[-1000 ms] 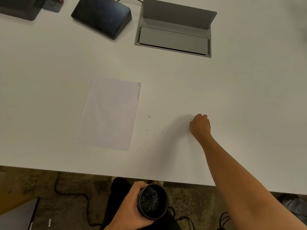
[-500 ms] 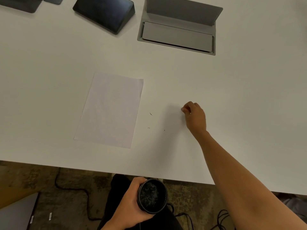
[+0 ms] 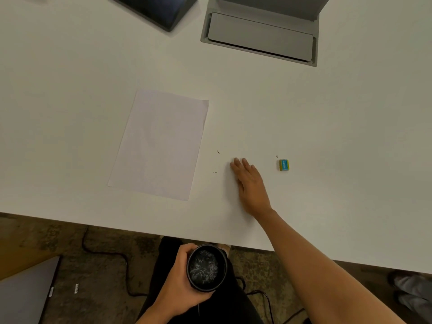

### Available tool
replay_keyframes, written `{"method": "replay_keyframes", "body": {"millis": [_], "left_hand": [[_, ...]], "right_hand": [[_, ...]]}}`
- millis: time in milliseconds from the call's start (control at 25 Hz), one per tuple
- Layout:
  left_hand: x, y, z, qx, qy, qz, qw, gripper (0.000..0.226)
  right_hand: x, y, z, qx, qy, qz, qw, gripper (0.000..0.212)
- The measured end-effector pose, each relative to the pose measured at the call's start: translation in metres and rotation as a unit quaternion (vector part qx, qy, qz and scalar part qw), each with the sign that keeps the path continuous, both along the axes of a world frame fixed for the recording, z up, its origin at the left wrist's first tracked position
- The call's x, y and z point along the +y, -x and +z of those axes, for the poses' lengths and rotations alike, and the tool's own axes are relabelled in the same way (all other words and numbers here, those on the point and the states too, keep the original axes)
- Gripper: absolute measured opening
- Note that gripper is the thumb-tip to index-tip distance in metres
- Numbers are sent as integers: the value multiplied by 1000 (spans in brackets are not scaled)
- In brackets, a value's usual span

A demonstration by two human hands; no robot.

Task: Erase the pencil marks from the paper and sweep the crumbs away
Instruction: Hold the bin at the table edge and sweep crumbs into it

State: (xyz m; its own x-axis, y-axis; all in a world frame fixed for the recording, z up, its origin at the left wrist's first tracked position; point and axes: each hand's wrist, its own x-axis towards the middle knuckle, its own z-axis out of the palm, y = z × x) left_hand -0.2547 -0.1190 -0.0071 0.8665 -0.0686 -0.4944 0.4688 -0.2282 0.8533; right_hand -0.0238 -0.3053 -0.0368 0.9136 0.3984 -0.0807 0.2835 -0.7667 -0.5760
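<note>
Three dark crumbs (image 3: 218,152) lay on the desk (image 3: 350,127), at nine o'clock of the flat, spread right hand (image 3: 249,181); paper (image 3: 159,143) looked clean. Left hand (image 3: 180,288) gripped a cup (image 3: 207,267) below the edge. Advisable: sweep toward six o'clock, cup raised flush.

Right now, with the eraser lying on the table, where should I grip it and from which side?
Come from straight above and pinch the eraser across its two long sides with thumb and forefinger. It lies flat and alone on the table, a small block with nothing touching it, so the sides look free. The open right hand is beside it; the left hand holds the black cup.
</note>
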Motion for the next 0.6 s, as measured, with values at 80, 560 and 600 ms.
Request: {"method": "replay_keyframes", "body": {"millis": [80, 560, 600], "left_hand": [[-1, 1, -1, -13, -2, 1, 1000, 99], [-2, 20, -22, -40, -34, -35, 998, 96], [-1, 20, -23, -42, -33, -37, 998, 96]], "right_hand": [[-7, 11, -4, 5, -16, 17, 1000, 47], [16, -14, -2, 3, 43, -2, 999, 67], [9, -14, 2, -7, -1, -34, 999, 62]]}}
